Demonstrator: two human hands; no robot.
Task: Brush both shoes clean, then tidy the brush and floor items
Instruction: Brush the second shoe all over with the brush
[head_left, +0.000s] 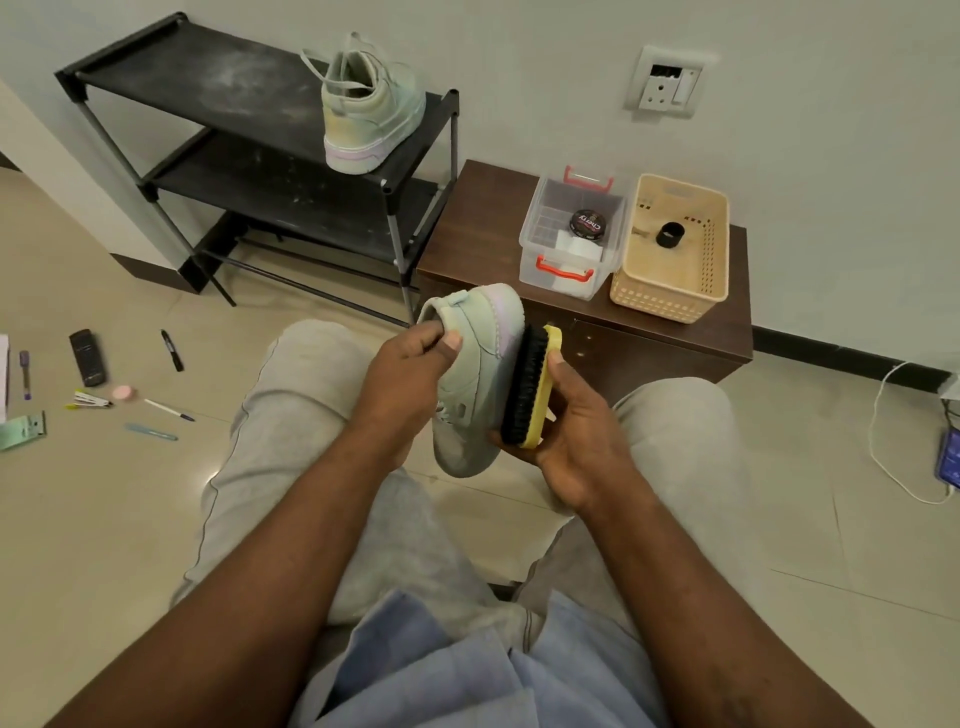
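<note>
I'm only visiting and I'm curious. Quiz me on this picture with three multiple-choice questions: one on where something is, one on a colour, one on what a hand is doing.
1. Where is the far shoe?
A) on the rack's top shelf
B) in a drawer
C) on a chair

2. What colour is the back of the brush?
A) red
B) yellow
C) blue

3. What is the left hand doing?
A) lying flat and open
B) gripping the near shoe
C) holding a cup

Answers:
1. A, the far shoe stands on the rack's top shelf, against the wall.
2. B, the brush's back shows yellow behind dark bristles.
3. B, the fingers and thumb curl round the near shoe's heel end.
</note>
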